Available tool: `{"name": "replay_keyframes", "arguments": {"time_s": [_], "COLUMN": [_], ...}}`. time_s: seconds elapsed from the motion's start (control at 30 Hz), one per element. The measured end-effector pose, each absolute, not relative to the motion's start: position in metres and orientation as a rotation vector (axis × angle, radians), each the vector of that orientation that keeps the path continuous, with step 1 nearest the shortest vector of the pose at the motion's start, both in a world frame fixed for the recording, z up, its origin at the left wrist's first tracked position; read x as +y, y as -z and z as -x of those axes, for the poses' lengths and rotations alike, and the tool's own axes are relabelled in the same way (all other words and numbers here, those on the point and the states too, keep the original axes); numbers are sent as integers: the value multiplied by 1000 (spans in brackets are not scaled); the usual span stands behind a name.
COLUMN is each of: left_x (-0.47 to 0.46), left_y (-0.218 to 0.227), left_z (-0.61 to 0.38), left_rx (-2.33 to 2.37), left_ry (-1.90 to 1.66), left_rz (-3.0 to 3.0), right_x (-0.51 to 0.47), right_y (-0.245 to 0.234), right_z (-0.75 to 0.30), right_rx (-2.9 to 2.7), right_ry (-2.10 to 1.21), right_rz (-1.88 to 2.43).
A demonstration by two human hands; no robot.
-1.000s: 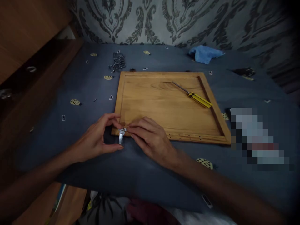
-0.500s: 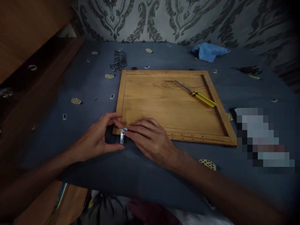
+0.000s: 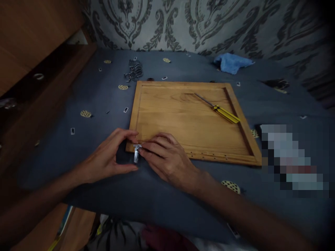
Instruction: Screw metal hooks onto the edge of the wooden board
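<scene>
A small silver metal hinge [image 3: 136, 153] sits at the near left corner of a framed wooden panel [image 3: 167, 115], its narrow arm jutting out over the near edge. The fingertips of my right hand [image 3: 170, 157] are pressed together at the hinge's right side and grip it there. My left hand [image 3: 110, 153] curves around the left side, thumb and forefinger wide apart with the hinge in the gap. A screwdriver with a yellow handle [image 3: 225, 114] lies across the right part of the panel. Several small dark holes run along the panel's near rail.
Blue cloth with pineapple prints [image 3: 104, 97] covers the surface. Beyond the panel lie a cluster of metal hooks or rings [image 3: 134, 69], a blue rag [image 3: 232, 62] and a dark object [image 3: 277, 83]. A blurred-out item [image 3: 290, 157] is at right. Wooden furniture [image 3: 39, 42] stands at left.
The whole view has shifted slightly, so the panel and the things around it appear a little lower. Both hands keep nearly the same pose at the hinge.
</scene>
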State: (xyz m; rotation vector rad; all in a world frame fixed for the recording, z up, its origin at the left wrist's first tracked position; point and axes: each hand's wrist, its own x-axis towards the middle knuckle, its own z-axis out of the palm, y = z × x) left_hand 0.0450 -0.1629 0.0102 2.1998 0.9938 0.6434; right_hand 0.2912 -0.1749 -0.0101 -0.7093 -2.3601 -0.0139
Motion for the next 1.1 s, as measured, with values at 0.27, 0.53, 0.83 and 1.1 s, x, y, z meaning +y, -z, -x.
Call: {"name": "replay_keyframes", "arguments": {"time_s": [0.27,0.53,0.83,1.1], "left_x": [-162,-162,-161,-157], "left_y": [-17,-17,2,11], "left_z": [-42,-48,-38,-38], "left_rx": [1101,1125,1039,1072], "left_ry": [-550,-486,-614,-642], "left_rz": [-2267,-2284,-2322,-2313], "right_x": [-176,-176,-179,-151], "right_y": [10,10,13,-3], "right_z": [-293,-292,-288,-343], "right_rx": [-2371,-2375,-2393,-2278], "right_ry": [-32,-99,-20,187], "right_rz": [698,697,723,1215]}}
